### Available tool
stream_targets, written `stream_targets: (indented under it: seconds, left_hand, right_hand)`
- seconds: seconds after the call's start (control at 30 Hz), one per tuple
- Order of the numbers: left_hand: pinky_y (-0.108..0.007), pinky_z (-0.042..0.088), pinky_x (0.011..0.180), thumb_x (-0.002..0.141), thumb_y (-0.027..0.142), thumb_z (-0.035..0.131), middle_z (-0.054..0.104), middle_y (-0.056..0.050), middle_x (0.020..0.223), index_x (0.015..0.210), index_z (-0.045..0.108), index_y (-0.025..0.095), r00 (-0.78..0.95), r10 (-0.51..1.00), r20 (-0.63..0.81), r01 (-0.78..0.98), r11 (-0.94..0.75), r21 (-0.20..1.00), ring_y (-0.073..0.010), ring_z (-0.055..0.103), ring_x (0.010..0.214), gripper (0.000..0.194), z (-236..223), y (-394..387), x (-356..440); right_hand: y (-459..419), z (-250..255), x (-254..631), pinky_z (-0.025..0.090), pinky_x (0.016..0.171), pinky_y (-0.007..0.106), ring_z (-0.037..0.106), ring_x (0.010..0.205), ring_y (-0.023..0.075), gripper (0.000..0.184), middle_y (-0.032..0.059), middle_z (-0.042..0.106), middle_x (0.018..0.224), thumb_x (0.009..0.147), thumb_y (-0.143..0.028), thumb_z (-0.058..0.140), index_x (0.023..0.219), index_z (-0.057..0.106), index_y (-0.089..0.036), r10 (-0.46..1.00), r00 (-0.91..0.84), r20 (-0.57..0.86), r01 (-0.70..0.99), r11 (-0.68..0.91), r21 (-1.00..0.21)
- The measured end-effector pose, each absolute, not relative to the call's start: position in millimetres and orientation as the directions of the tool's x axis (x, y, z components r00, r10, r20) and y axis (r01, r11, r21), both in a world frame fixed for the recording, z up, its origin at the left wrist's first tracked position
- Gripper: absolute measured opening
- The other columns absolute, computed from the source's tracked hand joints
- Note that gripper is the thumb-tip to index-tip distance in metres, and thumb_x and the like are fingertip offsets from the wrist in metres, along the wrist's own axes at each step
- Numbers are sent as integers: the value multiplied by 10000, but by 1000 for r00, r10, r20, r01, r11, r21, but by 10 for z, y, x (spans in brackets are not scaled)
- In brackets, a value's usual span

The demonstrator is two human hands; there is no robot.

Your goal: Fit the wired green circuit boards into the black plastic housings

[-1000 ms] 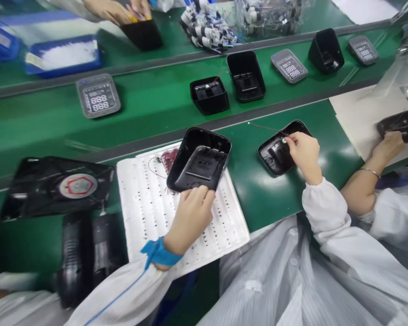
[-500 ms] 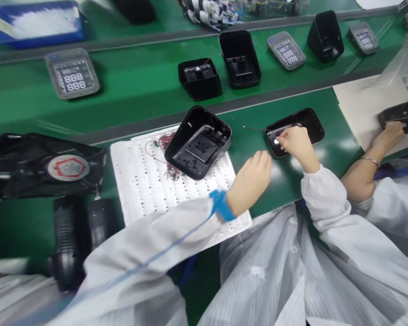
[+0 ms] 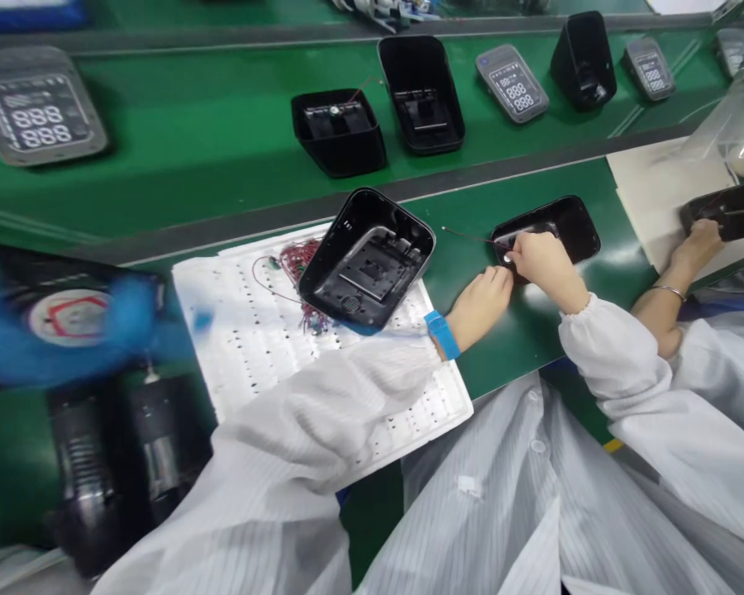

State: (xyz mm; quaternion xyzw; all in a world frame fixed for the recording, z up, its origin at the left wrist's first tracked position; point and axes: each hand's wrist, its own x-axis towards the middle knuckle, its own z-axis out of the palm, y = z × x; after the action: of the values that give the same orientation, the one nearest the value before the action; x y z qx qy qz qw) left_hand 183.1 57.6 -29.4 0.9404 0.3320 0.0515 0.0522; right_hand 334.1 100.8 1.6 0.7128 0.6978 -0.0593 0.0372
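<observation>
My right hand (image 3: 542, 260) is closed in a pinch over the left end of a shallow black housing (image 3: 579, 227) on the green bench. A thin dark-red wire (image 3: 471, 237) runs out leftward from its fingertips, and a small white round piece (image 3: 507, 258) shows just beside them. My left hand (image 3: 482, 304), a blue strap (image 3: 442, 334) on its wrist, lies palm down with fingers stretched to the housing's near left edge. Left of it, a larger black housing (image 3: 372, 264) rests tilted on a white foam tray (image 3: 241, 339), beside a bundle of red wires (image 3: 301, 260).
On the green shelf stand black housings (image 3: 422, 95) and grey display units (image 3: 513, 83). At left, a co-worker's blurred blue-gloved hand (image 3: 130, 314) passes over a black bag (image 3: 12, 281). A co-worker's bare hand (image 3: 700, 240) works on another black housing at right.
My left hand has moved right and forward to the housing's edge. My right hand stays pinched over it. A co-worker's blue glove has come in at left. The view has shifted slightly.
</observation>
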Motion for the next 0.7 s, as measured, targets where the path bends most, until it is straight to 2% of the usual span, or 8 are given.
stream_targets:
  seconds: [0.2, 0.27, 0.37, 0.43, 0.53, 0.63, 0.7]
  left_hand:
    - [-363, 483, 840, 978, 7, 284, 638, -181, 1133, 1222, 579, 38, 778, 624, 70, 606, -776, 176, -282, 596, 1079, 384, -273, 573, 1828]
    - [-363, 483, 843, 977, 6, 288, 639, -186, 1139, 1236, 577, 31, 778, 625, 70, 605, -774, 188, -286, 596, 1090, 389, -262, 573, 1828]
    - [-368, 488, 851, 974, 1, 275, 638, -197, 1149, 1254, 571, 9, 779, 624, 68, 603, -773, 196, -296, 596, 1108, 407, -253, 573, 1828]
    - [-366, 490, 863, 973, -1, 263, 637, -198, 1165, 1261, 572, 4, 778, 625, 63, 604, -772, 199, -297, 595, 1126, 422, -248, 569, 1825]
    - [-356, 489, 888, 974, 0, 252, 635, -199, 1191, 1281, 570, 10, 775, 629, 58, 606, -767, 210, -292, 589, 1158, 441, -234, 561, 1818]
    - [-351, 486, 909, 978, 2, 243, 634, -204, 1209, 1294, 568, 11, 774, 630, 59, 606, -765, 219, -290, 584, 1181, 453, -215, 554, 1808]
    - [-354, 490, 910, 979, 1, 234, 634, -209, 1222, 1298, 567, 2, 776, 628, 54, 605, -765, 221, -293, 585, 1185, 461, -205, 552, 1801]
  right_hand:
    - [1096, 34, 3481, 432, 658, 329, 637, 697, 231, 89, 70, 707, 696, 838, -232, 773, 769, 744, -185, 985, -58, -161, 997, 49, -57]
    - [1134, 48, 3513, 410, 645, 324, 622, 689, 223, 107, 63, 693, 689, 817, -249, 804, 766, 736, -184, 983, -84, -165, 996, 83, -7]
    - [1163, 55, 3534, 403, 663, 327, 619, 723, 224, 167, 68, 678, 704, 817, -307, 818, 765, 720, -182, 982, -117, -148, 990, 127, 60]
    - [1164, 52, 3529, 412, 689, 332, 625, 802, 241, 183, 85, 691, 770, 834, -332, 804, 783, 711, -183, 980, -177, -96, 982, 182, 50]
    - [1155, 54, 3495, 420, 714, 346, 626, 894, 273, 138, 118, 707, 889, 840, -270, 789, 799, 700, -172, 974, -213, -71, 976, 216, 38]
    - [1164, 73, 3450, 413, 701, 351, 640, 851, 269, 69, 130, 708, 910, 854, -174, 737, 800, 697, -155, 970, -185, -159, 978, 198, 69]
    - [1183, 88, 3431, 407, 680, 345, 644, 799, 252, 90, 126, 707, 884, 860, -154, 715, 773, 690, -148, 962, -178, -209, 976, 200, 87]
